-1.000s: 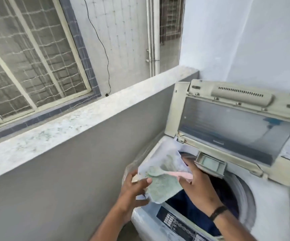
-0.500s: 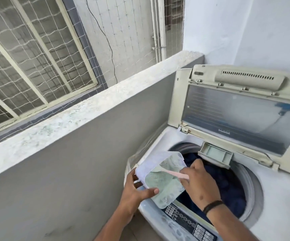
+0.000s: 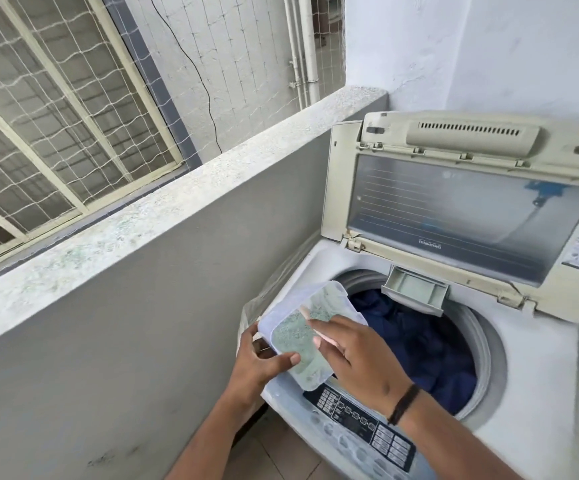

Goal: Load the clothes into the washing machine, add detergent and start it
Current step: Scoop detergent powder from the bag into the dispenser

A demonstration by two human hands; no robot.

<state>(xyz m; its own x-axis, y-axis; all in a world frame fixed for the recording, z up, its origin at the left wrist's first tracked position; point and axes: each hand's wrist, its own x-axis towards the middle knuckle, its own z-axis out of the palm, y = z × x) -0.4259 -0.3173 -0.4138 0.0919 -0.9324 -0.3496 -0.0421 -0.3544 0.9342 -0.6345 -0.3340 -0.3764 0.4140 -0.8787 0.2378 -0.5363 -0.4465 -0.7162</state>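
Observation:
A white top-loading washing machine [image 3: 537,368] stands with its lid [image 3: 461,216] raised. Dark blue clothes [image 3: 419,344] fill the drum. My left hand [image 3: 260,362] grips a clear plastic tub of pale green detergent powder [image 3: 302,341], tilted over the machine's front left corner. My right hand [image 3: 354,351] reaches into the tub and pinches a pink spoon [image 3: 310,318], whose bowl lies in the powder. A small open detergent tray [image 3: 414,289] juts from the back rim of the drum opening. The control panel [image 3: 361,417] runs along the front edge.
A grey parapet wall with a speckled ledge [image 3: 184,188] runs close along the machine's left side. Netting and a window grille [image 3: 56,109] lie beyond it. A white wall [image 3: 489,46] stands behind the machine. Tiled floor [image 3: 257,455] shows below.
The view has tilted down and nearer. The tub has dropped toward the machine's front corner, and my right hand has pushed the pink spoon deeper into the powder.

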